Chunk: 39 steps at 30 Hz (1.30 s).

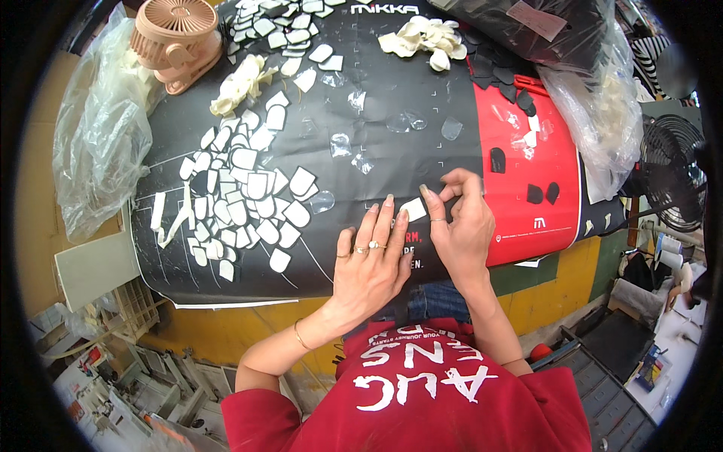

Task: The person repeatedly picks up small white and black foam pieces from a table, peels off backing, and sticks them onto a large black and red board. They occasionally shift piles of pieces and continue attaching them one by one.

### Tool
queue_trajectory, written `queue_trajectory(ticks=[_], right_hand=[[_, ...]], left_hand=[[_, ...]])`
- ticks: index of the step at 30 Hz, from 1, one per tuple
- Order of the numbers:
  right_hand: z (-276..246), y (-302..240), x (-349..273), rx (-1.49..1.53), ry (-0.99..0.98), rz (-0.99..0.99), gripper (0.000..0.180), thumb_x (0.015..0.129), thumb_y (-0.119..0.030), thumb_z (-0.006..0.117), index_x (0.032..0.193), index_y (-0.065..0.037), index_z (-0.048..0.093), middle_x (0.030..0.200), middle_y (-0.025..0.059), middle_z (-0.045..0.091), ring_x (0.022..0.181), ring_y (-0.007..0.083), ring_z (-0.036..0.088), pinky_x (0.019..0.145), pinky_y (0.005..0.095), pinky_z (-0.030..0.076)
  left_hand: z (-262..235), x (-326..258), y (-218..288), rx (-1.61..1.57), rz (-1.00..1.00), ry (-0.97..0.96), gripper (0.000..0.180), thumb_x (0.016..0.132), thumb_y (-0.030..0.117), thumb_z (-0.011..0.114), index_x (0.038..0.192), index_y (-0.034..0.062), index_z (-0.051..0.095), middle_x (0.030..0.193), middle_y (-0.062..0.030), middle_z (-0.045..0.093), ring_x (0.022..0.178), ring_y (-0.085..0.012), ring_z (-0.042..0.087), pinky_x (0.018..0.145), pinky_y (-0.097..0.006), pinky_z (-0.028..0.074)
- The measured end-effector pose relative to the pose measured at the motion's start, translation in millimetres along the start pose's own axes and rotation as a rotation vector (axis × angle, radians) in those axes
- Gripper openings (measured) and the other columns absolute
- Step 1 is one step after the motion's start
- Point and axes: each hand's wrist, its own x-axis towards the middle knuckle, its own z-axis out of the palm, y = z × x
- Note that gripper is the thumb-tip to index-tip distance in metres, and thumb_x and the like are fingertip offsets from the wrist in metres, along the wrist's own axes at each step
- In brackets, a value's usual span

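A small white rounded patch lies on the black mat between my hands. My left hand rests flat with its fingers stretched out, the index fingertip at the patch's left edge. At the patch's right side is my right hand. Its thumb and index finger are bent together; whether something thin sits between them, I cannot make out. To the left spreads a loose heap of similar white patches with dark edges. A clear film piece lies between that heap and my left hand.
A pink fan and a clear plastic bag stand at the far left. Cream-coloured pieces are piled at the back. Black patches lie on the red section at right, near another plastic bag.
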Motion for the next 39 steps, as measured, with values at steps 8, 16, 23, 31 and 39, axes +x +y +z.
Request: queue_trajectory(ticks=[8,16,23,31,39], right_hand=[[-6.3,-0.8,-5.4,-0.025,-0.070,-0.065,0.021,0.083,-0.024,0.079,0.091,-0.006,0.071,0.085,0.0063,0.063,0.077,0.0242,0.066,0.064,0.0375,0.051],[-5.6,-0.9,-7.5,-0.031,-0.052,-0.223,0.016,0.087,-0.026,0.073,0.087,-0.010,0.069,0.086,0.0081,0.063,0.078,0.0307,0.067,0.065,0.0431,0.052],[-8.3,18.0,-15.1,0.103,-0.024,-0.361,0.015,0.089,-0.023,0.071,0.088,-0.008,0.069,0.087,0.0061,0.065,0.078,0.0283,0.066,0.067,0.0412,0.051],[-13.6,15.7,-14.4,0.279,-0.058,-0.344,0.016,0.092,-0.024,0.069,0.093,-0.008,0.069,0.082,0.0062,0.066,0.069,0.0262,0.066,0.063,0.0382,0.051],[-4.7,14.5,-23.1,0.260,0.306,-0.269,0.010,0.087,-0.013,0.075,0.086,-0.007,0.067,0.070,0.0051,0.060,0.058,0.0203,0.059,0.055,0.0342,0.046]], left_hand=[[5.2,-2.7,-1.9,-0.012,0.015,0.031,0.057,0.087,0.030,0.064,0.138,0.0050,0.055,0.151,-0.0153,0.045,0.134,-0.0278,0.045,0.104,-0.044,0.032],[2.7,3.2,-0.8,-0.186,-0.002,0.198,0.043,0.083,0.022,0.073,0.121,0.0054,0.063,0.140,-0.0175,0.054,0.128,-0.0344,0.050,0.104,-0.047,0.034],[1.7,18.4,7.3,-0.234,-0.179,0.208,0.039,0.081,0.022,0.079,0.116,0.0075,0.069,0.141,-0.0197,0.052,0.125,-0.0371,0.049,0.104,-0.048,0.035],[-2.5,30.5,14.7,-0.471,-0.206,0.239,0.022,0.080,0.010,0.076,0.100,0.0048,0.069,0.111,-0.0115,0.069,0.107,-0.0316,0.061,0.098,-0.043,0.041],[-34.1,15.4,-37.0,-0.715,-0.311,0.304,0.019,0.088,0.008,0.073,0.105,-0.0010,0.069,0.088,-0.0125,0.071,0.078,-0.0194,0.066,0.076,-0.033,0.053]])
